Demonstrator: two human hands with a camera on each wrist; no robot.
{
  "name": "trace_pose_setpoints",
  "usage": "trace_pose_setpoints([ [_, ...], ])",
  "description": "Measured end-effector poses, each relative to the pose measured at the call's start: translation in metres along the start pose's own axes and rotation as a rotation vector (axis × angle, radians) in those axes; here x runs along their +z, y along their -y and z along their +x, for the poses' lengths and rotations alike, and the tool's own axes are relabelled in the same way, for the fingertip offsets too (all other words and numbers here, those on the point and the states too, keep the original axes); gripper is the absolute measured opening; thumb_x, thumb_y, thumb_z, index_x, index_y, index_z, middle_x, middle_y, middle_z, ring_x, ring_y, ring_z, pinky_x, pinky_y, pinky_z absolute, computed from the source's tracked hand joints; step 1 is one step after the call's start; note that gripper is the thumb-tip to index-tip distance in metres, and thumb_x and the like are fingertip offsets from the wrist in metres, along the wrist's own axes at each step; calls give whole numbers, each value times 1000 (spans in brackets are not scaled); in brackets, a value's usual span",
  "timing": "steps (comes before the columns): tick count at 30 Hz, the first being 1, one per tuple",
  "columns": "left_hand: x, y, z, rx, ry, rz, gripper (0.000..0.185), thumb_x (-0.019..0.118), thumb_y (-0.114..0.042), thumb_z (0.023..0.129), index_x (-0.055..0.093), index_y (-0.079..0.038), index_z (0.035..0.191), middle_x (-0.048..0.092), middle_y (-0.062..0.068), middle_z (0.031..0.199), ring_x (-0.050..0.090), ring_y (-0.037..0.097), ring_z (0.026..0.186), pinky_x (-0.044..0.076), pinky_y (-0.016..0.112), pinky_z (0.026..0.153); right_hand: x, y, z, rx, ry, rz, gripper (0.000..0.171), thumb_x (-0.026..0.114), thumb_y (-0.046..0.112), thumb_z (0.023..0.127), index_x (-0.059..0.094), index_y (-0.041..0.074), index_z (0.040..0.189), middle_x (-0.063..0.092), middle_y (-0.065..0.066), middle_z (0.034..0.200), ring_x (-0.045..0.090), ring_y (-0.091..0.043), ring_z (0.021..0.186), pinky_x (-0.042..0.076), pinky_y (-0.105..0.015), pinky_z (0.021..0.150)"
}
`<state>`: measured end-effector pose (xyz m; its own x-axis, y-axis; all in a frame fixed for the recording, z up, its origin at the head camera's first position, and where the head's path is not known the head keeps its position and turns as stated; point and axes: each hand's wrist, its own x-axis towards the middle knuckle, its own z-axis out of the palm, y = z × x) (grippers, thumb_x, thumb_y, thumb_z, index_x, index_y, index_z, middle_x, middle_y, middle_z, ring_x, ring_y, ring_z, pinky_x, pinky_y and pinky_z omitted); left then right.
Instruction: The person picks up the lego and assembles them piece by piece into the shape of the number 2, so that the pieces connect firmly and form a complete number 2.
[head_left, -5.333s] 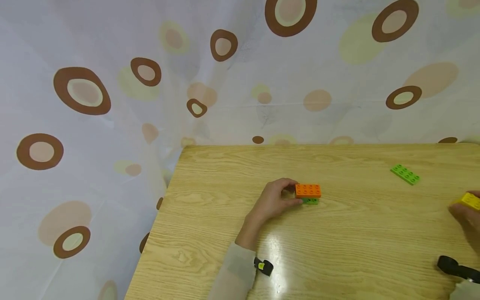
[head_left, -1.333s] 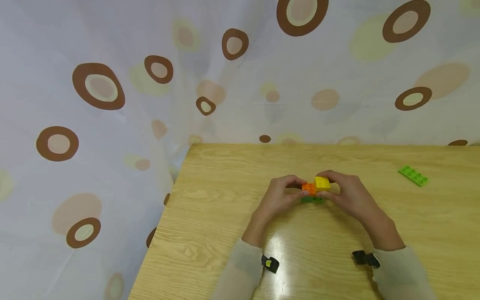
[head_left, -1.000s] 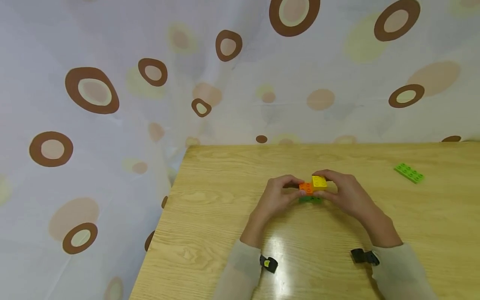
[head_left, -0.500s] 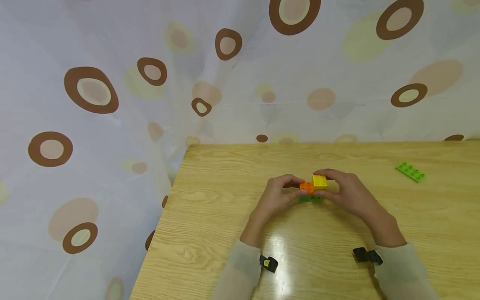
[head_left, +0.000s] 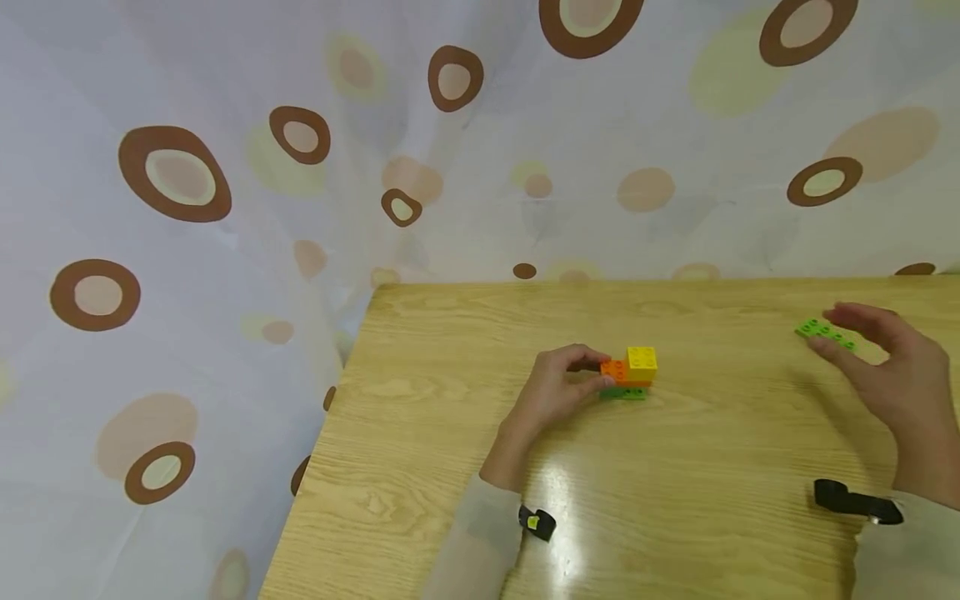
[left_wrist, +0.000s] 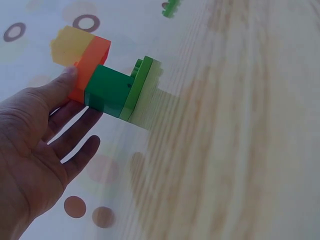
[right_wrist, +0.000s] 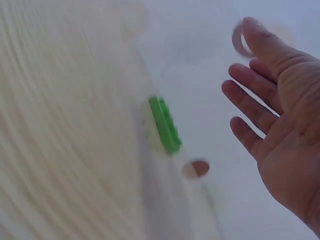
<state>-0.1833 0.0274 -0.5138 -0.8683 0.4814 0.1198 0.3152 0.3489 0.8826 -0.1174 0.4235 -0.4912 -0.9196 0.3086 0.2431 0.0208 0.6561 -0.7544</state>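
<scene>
My left hand [head_left: 551, 392] pinches the orange toy brick [head_left: 613, 368] between thumb and fingers. A yellow brick [head_left: 641, 358] sits on top of the orange one, at its right end. In the left wrist view a dark green brick [left_wrist: 109, 91] is under the orange brick, with a thin light green plate [left_wrist: 136, 92] at the stack's foot. My right hand [head_left: 892, 367] is spread and holds nothing, its thumb and fingertips overlapping a light green flat brick [head_left: 812, 326] in the head view. In the right wrist view that flat brick [right_wrist: 164, 125] lies beyond the fingers.
Everything rests on a wood-grain table [head_left: 720, 467]. Its far and left edges meet a pale wall covering [head_left: 480, 150] printed with brown and beige rings. A black strap [head_left: 855, 502] is on the right wrist, another strap [head_left: 537, 522] on the left.
My right hand brought the yellow brick from the right onto the orange brick, let go and moved right to the light green flat brick. The left hand stays on the stack.
</scene>
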Motion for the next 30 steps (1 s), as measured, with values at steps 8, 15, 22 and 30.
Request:
trace_pose_setpoints([
  [8,-5,0,1,10,-2,-13,28,81,-27,95,77,-17,120,75,-11,115,72,12,112,56,24,97,-14,-39,-5,160,-101,139,58,66,21,106,46,25,160,44,39,131,35,4,144,17,-33,130],
  [15,-3,1,0,14,2,-28,30,81,-27,95,76,-16,123,75,-11,115,72,11,112,56,22,96,-5,-51,-4,297,-31,113,67,67,33,105,37,30,165,37,15,165,22,-14,159,21,-41,130],
  [22,-1,2,0,17,8,-22,29,80,-25,96,76,-16,123,76,-11,115,72,9,111,57,22,94,2,-60,0,444,-77,82,72,66,41,104,31,38,166,27,11,172,18,-16,162,13,-47,131],
  [30,0,2,0,2,9,-32,29,81,-25,95,76,-16,123,76,-10,115,71,8,110,56,19,92,12,-66,5,408,-61,-25,80,66,43,103,22,32,169,30,-1,171,27,-22,159,22,-41,129],
])
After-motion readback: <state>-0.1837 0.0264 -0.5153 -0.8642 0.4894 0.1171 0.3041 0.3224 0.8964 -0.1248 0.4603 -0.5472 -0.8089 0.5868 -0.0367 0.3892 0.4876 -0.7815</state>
